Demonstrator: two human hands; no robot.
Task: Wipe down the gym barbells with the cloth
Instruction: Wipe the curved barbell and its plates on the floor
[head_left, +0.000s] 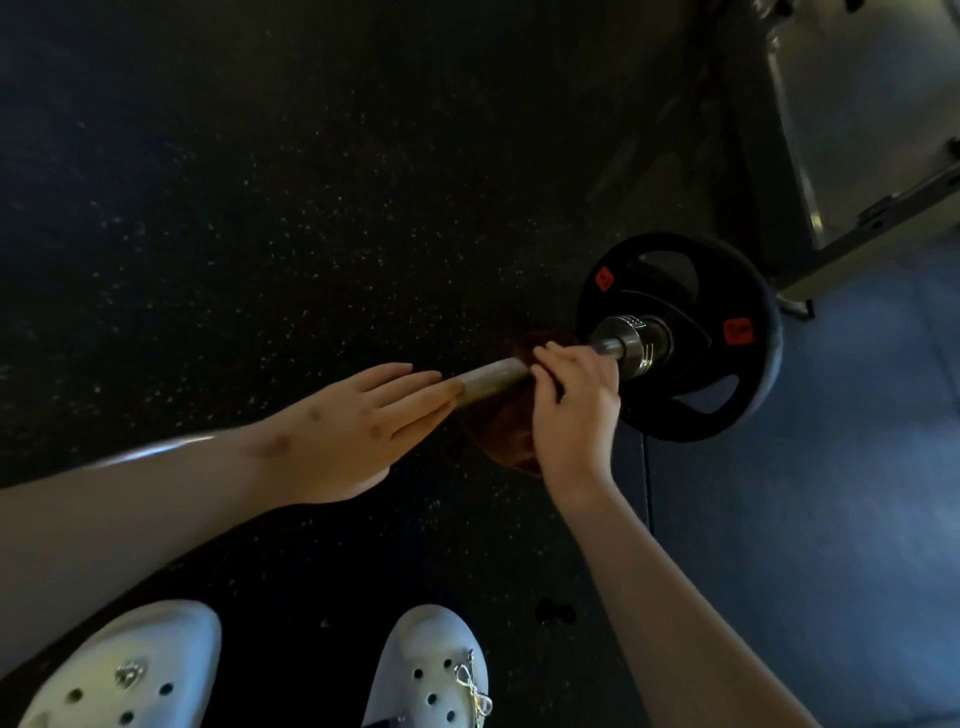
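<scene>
Barbell bar runs out from weight plate, low over floor. Right hand clamped on dark cloth round bar, just beside plate's collar. Left hand flat, fingers straight on bar, farther from plate. Risks: bar rolling under flat hand; cloth tail, seemingly loose, snagging collar.

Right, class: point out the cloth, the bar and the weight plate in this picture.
cloth (506, 441), head view, on the dark fold hanging below the bar.
bar (491, 382), head view, on the bare silver stretch left of the cloth.
weight plate (737, 331), head view, on its right-hand red label.
</scene>
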